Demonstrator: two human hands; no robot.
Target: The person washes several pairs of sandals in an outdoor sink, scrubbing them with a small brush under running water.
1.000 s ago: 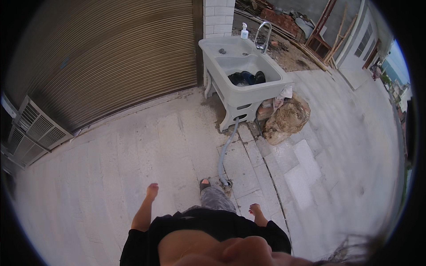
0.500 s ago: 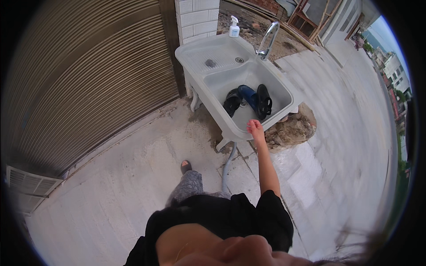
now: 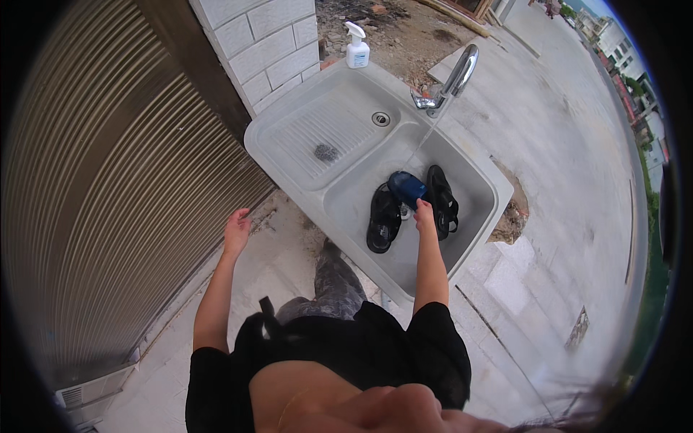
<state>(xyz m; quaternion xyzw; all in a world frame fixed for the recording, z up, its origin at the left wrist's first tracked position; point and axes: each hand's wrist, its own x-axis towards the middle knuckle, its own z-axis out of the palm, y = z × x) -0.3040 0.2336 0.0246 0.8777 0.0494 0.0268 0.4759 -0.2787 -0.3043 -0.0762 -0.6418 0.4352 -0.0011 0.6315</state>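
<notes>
My right hand (image 3: 424, 214) reaches into the deep basin of a white outdoor sink (image 3: 299, 173) and touches a blue object (image 3: 406, 187) lying between two black sandals (image 3: 382, 219). Whether the fingers grip it I cannot tell. A thin stream of water falls from the metal tap (image 3: 453, 78) into the basin. My left hand (image 3: 236, 231) hangs free with fingers loosely apart, left of the sink, above the pavement and holding nothing.
A white spray bottle (image 3: 356, 47) stands on the sink's far corner. A ribbed washboard section with a drain (image 3: 380, 118) fills the sink's left half. A corrugated metal shutter (image 3: 94, 195) and a white tiled pillar (image 3: 256, 50) stand at left. Paved ground (image 3: 577, 216) spreads to the right.
I have walked up to the sink. My right hand went from above the rim down into the basin onto the blue object. My left hand has come into view.
</notes>
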